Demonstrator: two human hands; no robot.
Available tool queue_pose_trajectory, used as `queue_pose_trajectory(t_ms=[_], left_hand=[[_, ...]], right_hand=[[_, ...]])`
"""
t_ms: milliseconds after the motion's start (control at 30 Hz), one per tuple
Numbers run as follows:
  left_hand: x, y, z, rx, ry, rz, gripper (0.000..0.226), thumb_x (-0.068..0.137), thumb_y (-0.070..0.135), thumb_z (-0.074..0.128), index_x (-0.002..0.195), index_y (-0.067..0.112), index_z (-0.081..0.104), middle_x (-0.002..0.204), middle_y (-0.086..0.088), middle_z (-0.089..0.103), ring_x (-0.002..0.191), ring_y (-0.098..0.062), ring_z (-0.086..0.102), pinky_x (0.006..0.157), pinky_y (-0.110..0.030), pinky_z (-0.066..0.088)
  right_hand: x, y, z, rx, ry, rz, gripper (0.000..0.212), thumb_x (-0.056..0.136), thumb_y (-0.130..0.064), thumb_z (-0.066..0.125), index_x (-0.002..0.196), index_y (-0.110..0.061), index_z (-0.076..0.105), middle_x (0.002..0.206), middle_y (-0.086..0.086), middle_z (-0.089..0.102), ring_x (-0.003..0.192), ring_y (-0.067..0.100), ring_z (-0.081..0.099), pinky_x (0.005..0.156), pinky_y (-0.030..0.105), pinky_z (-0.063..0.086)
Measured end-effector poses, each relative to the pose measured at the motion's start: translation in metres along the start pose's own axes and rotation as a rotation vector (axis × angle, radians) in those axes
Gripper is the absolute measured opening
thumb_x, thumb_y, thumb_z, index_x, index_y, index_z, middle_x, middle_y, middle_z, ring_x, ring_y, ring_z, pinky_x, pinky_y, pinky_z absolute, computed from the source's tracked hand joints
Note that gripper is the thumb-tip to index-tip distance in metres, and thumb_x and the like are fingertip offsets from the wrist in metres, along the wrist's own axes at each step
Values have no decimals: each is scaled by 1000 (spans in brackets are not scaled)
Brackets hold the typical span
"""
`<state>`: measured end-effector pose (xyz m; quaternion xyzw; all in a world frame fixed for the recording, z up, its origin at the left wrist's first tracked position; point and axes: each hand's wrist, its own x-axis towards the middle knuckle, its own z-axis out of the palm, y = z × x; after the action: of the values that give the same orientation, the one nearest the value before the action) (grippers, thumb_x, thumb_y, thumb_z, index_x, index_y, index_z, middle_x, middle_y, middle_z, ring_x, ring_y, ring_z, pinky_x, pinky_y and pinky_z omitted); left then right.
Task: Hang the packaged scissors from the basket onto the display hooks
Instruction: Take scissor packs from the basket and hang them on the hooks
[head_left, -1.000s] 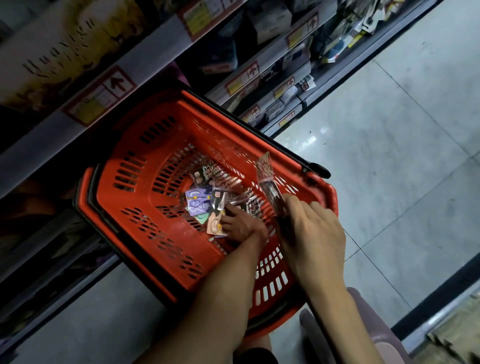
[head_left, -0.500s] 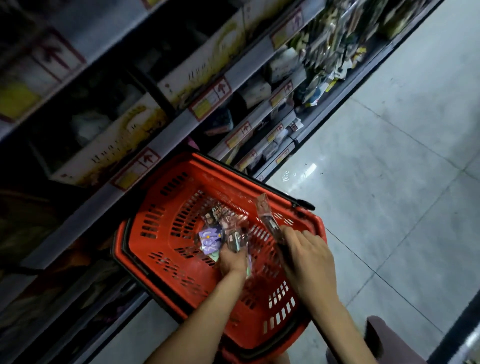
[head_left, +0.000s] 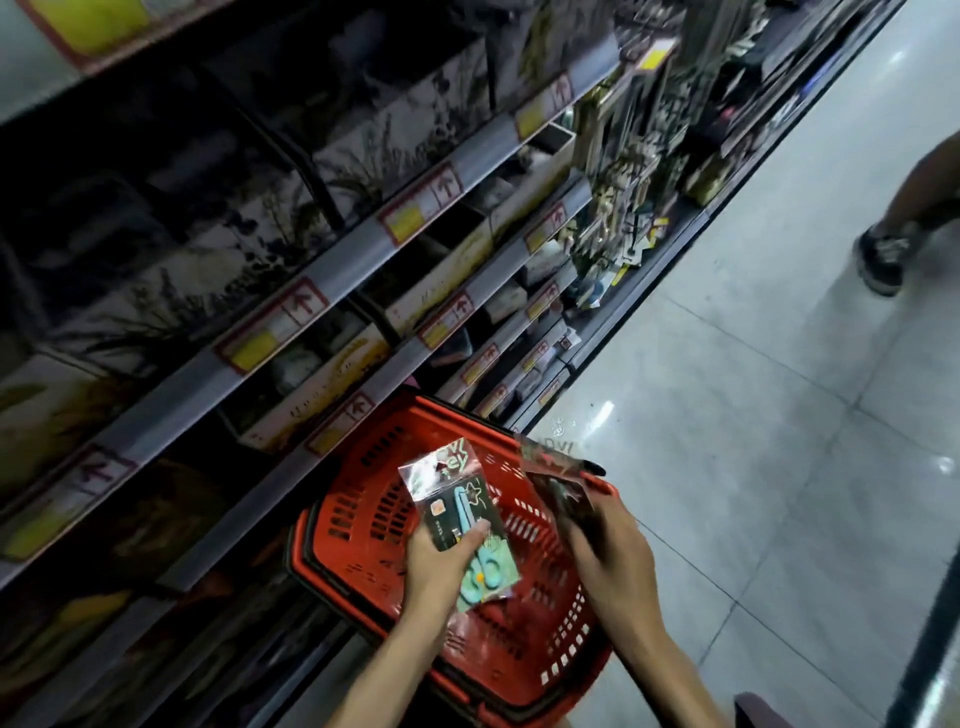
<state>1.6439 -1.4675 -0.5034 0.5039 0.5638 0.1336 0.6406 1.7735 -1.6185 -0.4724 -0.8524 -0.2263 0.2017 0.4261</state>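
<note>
Two packs are sitting in the hands, one each. On my feed the left thumb (head_left: 474, 532) is pressing across the front of the packaged scissors (head_left: 457, 496), with the other fingers hidden behind it. So the left hand (head_left: 435, 560) is pinching the pack flat, its clear header pointing toward 11 o'clock and the teal handles hanging toward 5 o'clock.

The right hand's fingers (head_left: 597, 522) are wrapping round the lower end of a second pack (head_left: 555, 475). It is darker and blurred, and I am not making out what is inside. The right hand (head_left: 610, 551) is sitting at 3 o'clock of the left one, near but apart.

Both packs are hovering above the red basket (head_left: 358, 499), which is lying at 6 o'clock beside the foot of the shelving (head_left: 311, 317). Yellow price labels (head_left: 270, 335) are running along the shelf edges from 9 toward 1 o'clock. Pale floor tiles (head_left: 727, 493) are filling the 3 o'clock side. At 2 o'clock another person's leg and dark shoe (head_left: 880, 257) are showing.
</note>
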Motion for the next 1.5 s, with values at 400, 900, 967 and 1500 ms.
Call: queue_pose_trajectory(t_ms=[400, 900, 967, 1500], left_hand=[[-59, 79, -16, 6, -540, 50, 37, 77, 23, 88, 108, 6, 77, 105, -15, 80, 97, -34, 78, 88, -45, 61], [-133, 78, -11, 417, -1123, 211, 38, 75, 14, 90, 109, 6, 75, 103, -6, 81, 98, -25, 78, 90, -41, 62], [-158, 75, -7, 477, -1215, 265, 27, 78, 4, 88, 102, 7, 76, 94, -1, 82, 88, -15, 79, 77, -26, 61], [-399, -1, -48, 660, -1731, 130, 21, 103, 23, 60, 112, 15, 76, 105, -10, 80, 97, -23, 77, 73, -38, 61]], right_hand=[[-64, -88, -27, 473, 242, 288, 29, 90, -7, 75, 111, -25, 66, 104, -7, 77, 93, 5, 74, 73, 18, 57], [-215, -106, -44, 772, 877, 419, 17, 93, -22, 73, 103, -9, 75, 99, 9, 79, 98, 28, 75, 88, 43, 60], [-244, -106, -46, 811, 1017, 414, 21, 90, -20, 74, 105, -5, 72, 101, 14, 78, 102, 34, 73, 93, 50, 58], [-575, -126, -18, 642, 1828, 534, 25, 89, -7, 76, 101, -29, 72, 100, 4, 78, 97, 27, 74, 95, 53, 56]])
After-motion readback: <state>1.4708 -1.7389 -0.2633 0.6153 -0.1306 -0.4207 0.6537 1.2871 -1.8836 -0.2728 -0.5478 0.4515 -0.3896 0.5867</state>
